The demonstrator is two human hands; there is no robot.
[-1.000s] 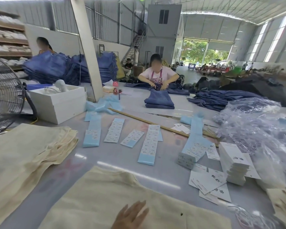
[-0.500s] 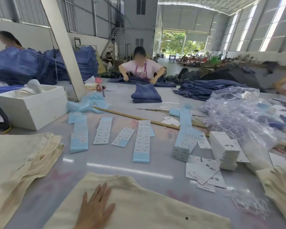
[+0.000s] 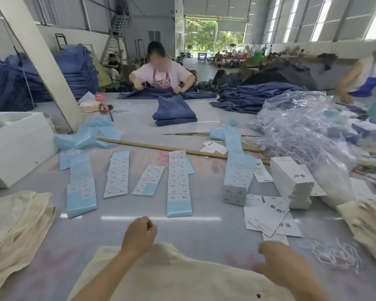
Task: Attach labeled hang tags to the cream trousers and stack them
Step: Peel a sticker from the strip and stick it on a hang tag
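Grey desk [image 3: 204,231] fills the frame. Bottom centre: cream trousers [image 3: 182,276] laid flat. Left edge: stack of cream trousers [image 3: 15,222]; another at right edge [image 3: 365,227]. Mid-frame: row of blue-backed label strips [image 3: 178,183], white hang tag stack [image 3: 291,181], loose hang tags [image 3: 269,218]. Wooden stick [image 3: 161,147] behind. White box [image 3: 17,148] upper left; folded blue jeans [image 3: 174,111] upper centre; clear plastic bags [image 3: 302,127] upper right; white strings [image 3: 334,253] lower right.

We can make out dark brush-style characters on the loose hang tags [image 3: 271,216] lying on the table and on the top card of the white tag stack [image 3: 292,181], but we cannot read them; the print on the blue label strips [image 3: 178,183] is too small for us to read
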